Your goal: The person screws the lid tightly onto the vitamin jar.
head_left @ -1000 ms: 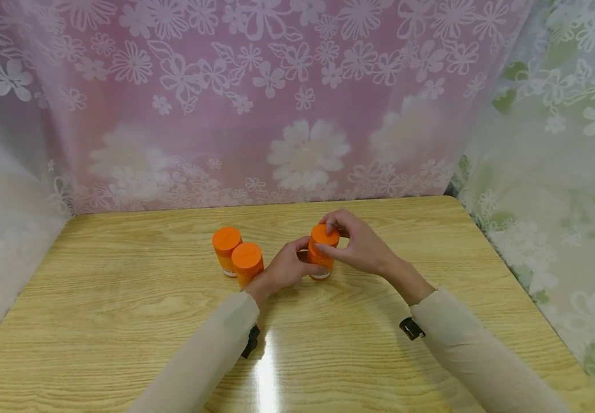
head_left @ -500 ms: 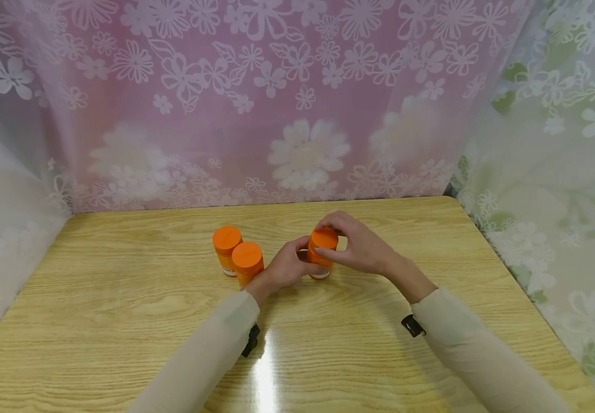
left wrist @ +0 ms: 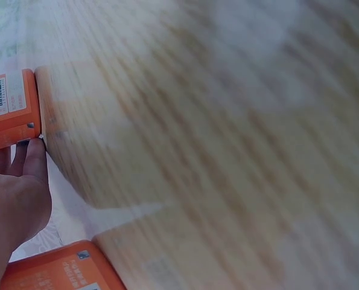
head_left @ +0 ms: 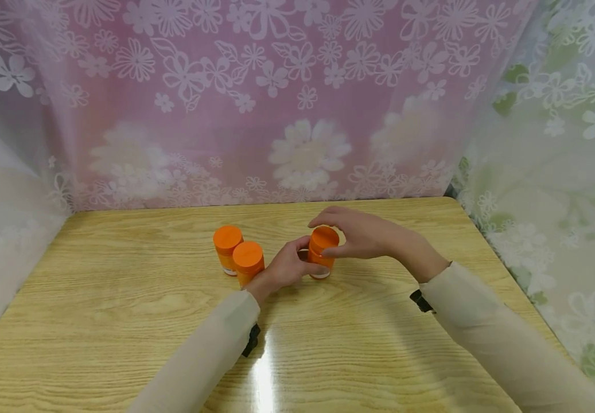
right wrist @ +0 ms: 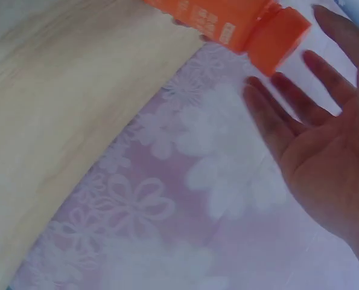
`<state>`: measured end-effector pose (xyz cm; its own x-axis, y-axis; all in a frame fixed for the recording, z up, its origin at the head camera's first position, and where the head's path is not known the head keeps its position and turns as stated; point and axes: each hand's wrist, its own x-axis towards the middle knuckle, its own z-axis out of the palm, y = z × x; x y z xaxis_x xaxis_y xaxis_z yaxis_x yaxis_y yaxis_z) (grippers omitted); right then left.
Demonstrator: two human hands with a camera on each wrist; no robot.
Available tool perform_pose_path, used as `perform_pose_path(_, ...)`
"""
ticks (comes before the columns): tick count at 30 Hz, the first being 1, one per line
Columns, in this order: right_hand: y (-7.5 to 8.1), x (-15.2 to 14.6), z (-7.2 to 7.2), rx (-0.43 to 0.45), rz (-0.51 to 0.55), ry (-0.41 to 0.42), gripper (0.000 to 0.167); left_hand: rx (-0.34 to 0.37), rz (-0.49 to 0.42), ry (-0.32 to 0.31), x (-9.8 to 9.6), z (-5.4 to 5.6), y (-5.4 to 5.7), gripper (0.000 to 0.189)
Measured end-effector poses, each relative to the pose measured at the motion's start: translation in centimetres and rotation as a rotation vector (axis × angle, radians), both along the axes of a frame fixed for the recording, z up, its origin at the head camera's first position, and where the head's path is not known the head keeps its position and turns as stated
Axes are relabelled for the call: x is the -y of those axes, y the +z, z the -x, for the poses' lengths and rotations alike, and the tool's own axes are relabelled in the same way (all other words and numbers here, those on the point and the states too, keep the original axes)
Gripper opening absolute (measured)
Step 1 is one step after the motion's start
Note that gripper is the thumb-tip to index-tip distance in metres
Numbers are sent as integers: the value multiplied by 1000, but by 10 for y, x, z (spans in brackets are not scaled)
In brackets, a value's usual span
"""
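An orange bottle [head_left: 323, 244] with an orange screw cap stands upright near the table's middle. My left hand [head_left: 287, 267] grips its lower body from the left, thumb in front; in the left wrist view the fingers lie against the labelled side of that bottle [left wrist: 10, 109]. Around the cap, my right hand [head_left: 361, 232] is spread with fingers loosely curved. The right wrist view shows the right hand [right wrist: 324, 151] with its fingertips apart from the cap [right wrist: 280, 39]. Two like bottles, a rear one [head_left: 228, 241] and a front one [head_left: 248, 258], stand capped left of my left hand.
The wood-grain table [head_left: 121, 321] runs back to a pink flowered curtain [head_left: 235, 126]. Another flowered curtain [head_left: 550, 189] hangs along the right side. My left forearm [head_left: 204, 355] passes close to the front bottle and hides its base.
My right hand has loosened from the cap; its fingers have spread, and the wrist and forearm have swung up and to the right. The left hand and the bottles stay put.
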<state>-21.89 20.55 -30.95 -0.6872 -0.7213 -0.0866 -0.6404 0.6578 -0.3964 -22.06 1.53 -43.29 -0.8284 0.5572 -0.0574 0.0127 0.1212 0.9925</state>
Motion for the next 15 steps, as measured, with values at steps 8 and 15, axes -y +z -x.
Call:
perform_pose_path(8,6,13,4,40,-91,51,40,17,-24,-9,0,1,0,53)
perform_pose_path(15,11,16,6,64,-126,76,37,12,-16,-5,0,0,1,53)
